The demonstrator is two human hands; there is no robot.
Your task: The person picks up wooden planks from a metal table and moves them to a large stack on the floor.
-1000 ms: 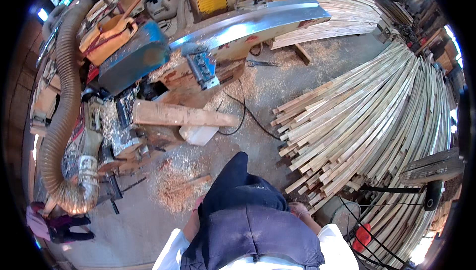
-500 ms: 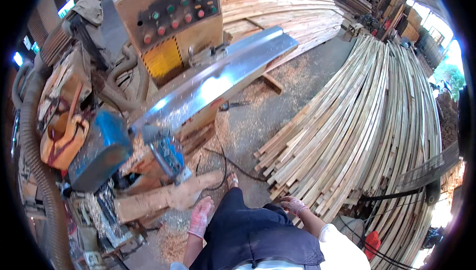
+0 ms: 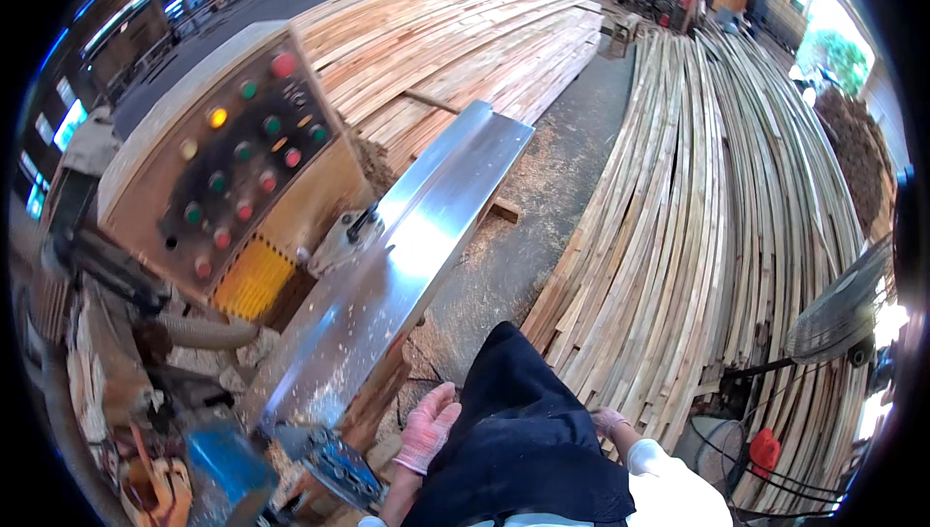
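Observation:
My left hand, in a pale pinkish work glove, hangs beside my dark apron with its fingers loosely stretched and nothing in them. To its left is a planing machine's shiny metal bed, strewn with wood shavings; the hand does not touch it. On the other side my right hand, also gloved, is close to the near ends of a large stack of long wooden strips. The apron partly covers its fingers, and I cannot make out whether it touches a strip.
A control panel with coloured buttons stands left of the bed. Pale boards are piled beyond. Blue machine parts sit at the lower left. A fan and a red object are at right, near loose cables.
My view has turned and moved forward along the machine, so the bed and control panel appear closer. My right hand's fingers, visible before, are now mostly behind the apron.

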